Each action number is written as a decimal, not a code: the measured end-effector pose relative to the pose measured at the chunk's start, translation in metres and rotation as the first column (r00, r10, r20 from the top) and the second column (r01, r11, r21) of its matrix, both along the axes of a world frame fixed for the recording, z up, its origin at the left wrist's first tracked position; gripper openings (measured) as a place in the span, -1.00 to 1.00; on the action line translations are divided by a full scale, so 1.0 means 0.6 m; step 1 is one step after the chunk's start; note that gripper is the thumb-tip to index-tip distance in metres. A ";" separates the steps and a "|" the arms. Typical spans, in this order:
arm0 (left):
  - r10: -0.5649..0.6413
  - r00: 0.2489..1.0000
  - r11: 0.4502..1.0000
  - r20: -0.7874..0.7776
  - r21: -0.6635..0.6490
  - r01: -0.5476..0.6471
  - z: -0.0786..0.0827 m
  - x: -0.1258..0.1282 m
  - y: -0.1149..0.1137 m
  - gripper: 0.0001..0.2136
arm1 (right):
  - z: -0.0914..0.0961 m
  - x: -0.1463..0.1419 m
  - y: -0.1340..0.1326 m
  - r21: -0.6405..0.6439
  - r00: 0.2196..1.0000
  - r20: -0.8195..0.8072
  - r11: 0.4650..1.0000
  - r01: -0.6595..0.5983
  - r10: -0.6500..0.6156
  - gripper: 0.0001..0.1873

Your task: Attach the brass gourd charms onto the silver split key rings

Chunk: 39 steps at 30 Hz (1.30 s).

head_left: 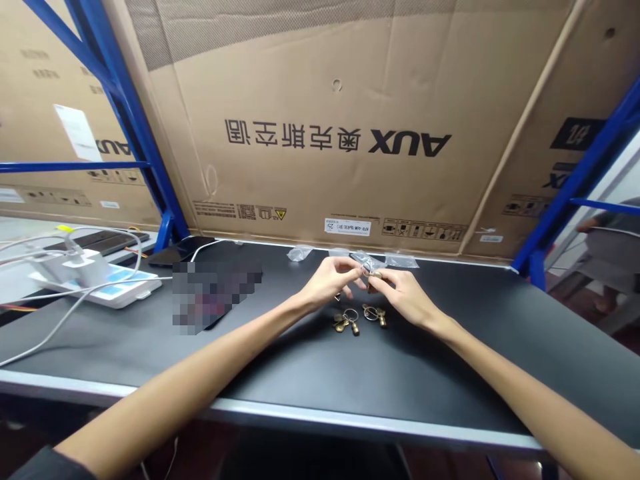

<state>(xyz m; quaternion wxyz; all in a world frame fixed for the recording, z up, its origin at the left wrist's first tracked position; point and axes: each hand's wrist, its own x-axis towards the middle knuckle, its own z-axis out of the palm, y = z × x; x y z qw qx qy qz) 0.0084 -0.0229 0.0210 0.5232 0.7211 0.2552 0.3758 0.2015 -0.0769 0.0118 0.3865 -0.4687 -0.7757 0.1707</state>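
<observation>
Both of my hands meet above the black tabletop (310, 373). My left hand (330, 281) pinches a small metal key ring (367, 269) between thumb and fingers. My right hand (404, 293) pinches the same ring together with a small brass key (375, 275) from the other side. Just below the hands lie two more rings with brass keys: one key ring set (346, 321) on the left and another (375, 313) on the right. Small clear plastic bags (300, 253) lie behind the hands along the cardboard box.
A big AUX cardboard box (330, 120) stands upside down at the back of the table. Blue shelf posts (135, 120) flank it. At left lie a white power strip with cables (95, 277), a phone (180, 251) and a blurred dark object (215, 293). Another person (607, 253) is at far right.
</observation>
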 end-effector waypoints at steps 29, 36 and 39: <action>0.401 0.906 0.593 -0.137 0.793 -0.142 -0.017 -0.005 -0.008 -0.84 | 0.003 0.000 0.005 -0.324 0.788 -0.589 0.842 -0.432 0.178 -0.69; 0.094 0.983 0.968 -0.158 0.244 -0.054 -0.016 -0.002 0.007 -0.68 | -0.003 0.006 0.011 -0.379 0.868 -0.435 0.826 -0.418 0.240 -0.60; 0.024 0.989 0.989 -0.145 0.146 -0.003 -0.018 0.002 0.008 -0.71 | -0.006 0.003 0.009 -0.403 0.879 -0.416 0.819 -0.409 0.234 -0.59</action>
